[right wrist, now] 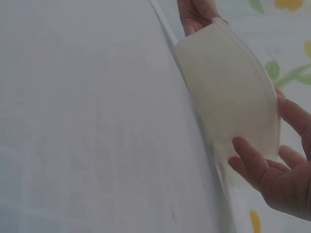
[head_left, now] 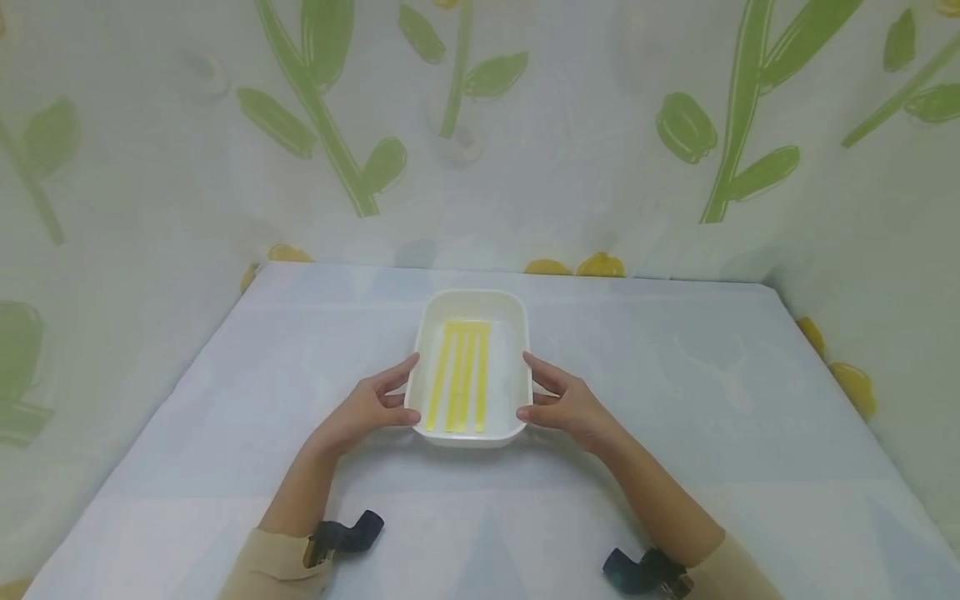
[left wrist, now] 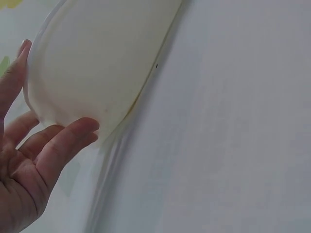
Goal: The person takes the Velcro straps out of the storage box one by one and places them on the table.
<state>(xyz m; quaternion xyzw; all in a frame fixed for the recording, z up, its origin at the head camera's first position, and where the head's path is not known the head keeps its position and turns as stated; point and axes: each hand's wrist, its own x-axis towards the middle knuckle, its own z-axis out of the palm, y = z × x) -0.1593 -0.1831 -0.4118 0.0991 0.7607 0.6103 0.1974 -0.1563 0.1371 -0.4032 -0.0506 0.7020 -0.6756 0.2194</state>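
Between both hands is a white rectangular tray [head_left: 510,375] with rounded corners and raised walls. Yellow strips [head_left: 465,375] lie along its floor, several lengthwise and joined by one across the far end. The left hand [head_left: 371,408] grips the tray's left side, thumb at the near corner of the rim. On the opposite side the right hand [head_left: 570,408] holds it the same way. From the left wrist view, fingers of the left hand [left wrist: 43,160] reach beneath the tray [left wrist: 102,58]. The right hand [right wrist: 282,170] likewise supports the tray's outer wall [right wrist: 228,87] in the right wrist view.
A pale cloth-covered table [head_left: 675,417] spreads out under the arms. Behind it and at both sides hangs a light curtain or wall covering [head_left: 570,167] with green leaves and yellow flowers. Dark wrist-worn devices sit at the left [head_left: 348,533] and right [head_left: 645,571] cuffs.
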